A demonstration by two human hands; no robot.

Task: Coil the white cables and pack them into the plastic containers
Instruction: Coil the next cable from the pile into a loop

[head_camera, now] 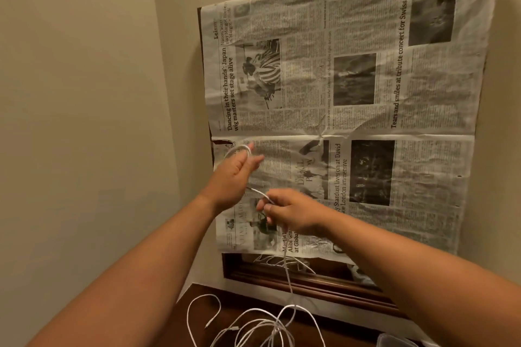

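My left hand (235,175) is raised in front of the newspaper, fingers stretched out, with loops of a white cable (288,270) wound around them near the fingertips. From there the cable runs down to my right hand (293,215), which pinches it between thumb and fingers. Below that hand the cable hangs straight down to a loose tangle of white cables (262,328) on the dark wooden surface (197,298). The corner of a clear plastic container (394,341) shows at the bottom edge, right of the tangle.
A large newspaper sheet (352,110) covers a dark-framed mirror (310,282) on the beige wall (84,93) right behind my hands. The wall corner closes in on the left.
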